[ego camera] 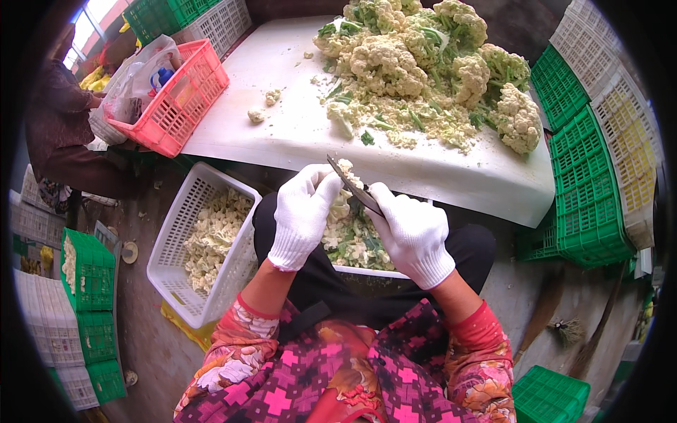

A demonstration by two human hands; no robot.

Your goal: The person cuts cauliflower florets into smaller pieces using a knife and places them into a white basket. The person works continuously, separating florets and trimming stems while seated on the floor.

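Both my hands wear white knit gloves. My right hand (415, 227) grips a knife (355, 189), its dark blade slanting up and left towards my left fingertips. My left hand (305, 211) is pinched, thumb against fingers, at a small cauliflower piece (346, 168) that shows along the far side of the blade. The blade and fingers hide part of that piece. Below my hands, between my knees, a white crate (370, 272) holds cauliflower trimmings and green leaves (355, 243). To the left, a white plastic basket (164, 269) contains cut cauliflower florets (214, 243).
A heap of cauliflower heads (391, 63) and crumbs covers much of the white-topped table (254, 137). A pink crate (174, 100) with bags stands at its left, near another person (69, 121). Green crates (587, 195) are stacked right; brooms (545, 306) lie on the floor.
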